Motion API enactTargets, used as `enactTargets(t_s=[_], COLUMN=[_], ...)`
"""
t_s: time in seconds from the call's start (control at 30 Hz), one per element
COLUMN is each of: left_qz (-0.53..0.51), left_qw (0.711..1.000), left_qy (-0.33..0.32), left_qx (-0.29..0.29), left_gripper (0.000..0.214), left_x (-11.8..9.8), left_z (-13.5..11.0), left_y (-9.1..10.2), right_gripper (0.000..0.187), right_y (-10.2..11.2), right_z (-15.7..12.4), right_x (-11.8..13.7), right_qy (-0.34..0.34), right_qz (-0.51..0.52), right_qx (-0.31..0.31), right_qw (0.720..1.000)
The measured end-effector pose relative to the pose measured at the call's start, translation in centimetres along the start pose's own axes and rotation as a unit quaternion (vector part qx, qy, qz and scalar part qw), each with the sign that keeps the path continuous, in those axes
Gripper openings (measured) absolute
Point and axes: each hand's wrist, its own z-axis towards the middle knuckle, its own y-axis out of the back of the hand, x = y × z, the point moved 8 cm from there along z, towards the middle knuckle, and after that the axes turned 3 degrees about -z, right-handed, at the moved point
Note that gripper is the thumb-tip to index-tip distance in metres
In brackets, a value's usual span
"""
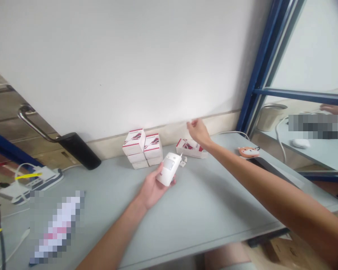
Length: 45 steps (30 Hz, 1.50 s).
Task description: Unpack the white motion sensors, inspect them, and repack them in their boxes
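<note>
My left hand [152,187] holds a white sensor-like device [169,169] above the grey table [208,210], fingers wrapped round its lower end. My right hand [197,131] reaches forward over a flat red-and-white box [192,148] near the wall, its fingers loosely apart with nothing visible in them. A stack of small red-and-white boxes [143,148] stands just behind the device against the wall.
A black cylinder [79,149] lies at the back left. A white power strip with cables [30,182] sits at the left edge. An orange fox-shaped item [248,152] lies at right. A blue metal frame [266,63] rises beside the table; another person's hand [334,109] shows beyond it.
</note>
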Motion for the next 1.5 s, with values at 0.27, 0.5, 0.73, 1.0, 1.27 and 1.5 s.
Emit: enactTargets(t_s=[0.27,0.5,0.73,1.0,1.27,1.5], left_qz=[0.026,0.011,0.001,-0.008,-0.037,0.012], left_qw=[1.0,1.0,0.999,0.999,0.999,0.996], left_qy=[0.008,0.009,-0.026,-0.031,-0.03,-0.005], left_qx=[0.002,-0.021,-0.032,-0.026,0.012,0.084], left_gripper=[0.035,0.034,0.048,0.051,0.049,0.046], left_x=[0.3,0.7,-0.2,-0.6,0.0,0.5], left_z=[0.2,0.0,-0.8,-0.8,-0.4,-0.1], left_y=[-0.5,-0.4,-0.7,-1.1,-1.4,-2.2], right_gripper=[0.038,0.024,0.016,0.021,0.047,0.049], right_y=[-0.5,0.0,-2.0,-0.1,-2.3,-1.2], right_z=[-3.5,-4.6,-2.6,-2.8,-10.9,-10.5], right_x=[1.2,0.7,1.8,3.0,1.8,0.4], right_qy=[0.118,0.139,0.119,0.087,-0.013,-0.056], right_qz=[-0.149,-0.224,-0.335,-0.254,0.124,0.219], right_qx=[0.006,0.018,0.09,0.068,0.308,0.224], right_qw=[0.982,0.965,0.93,0.961,0.943,0.948])
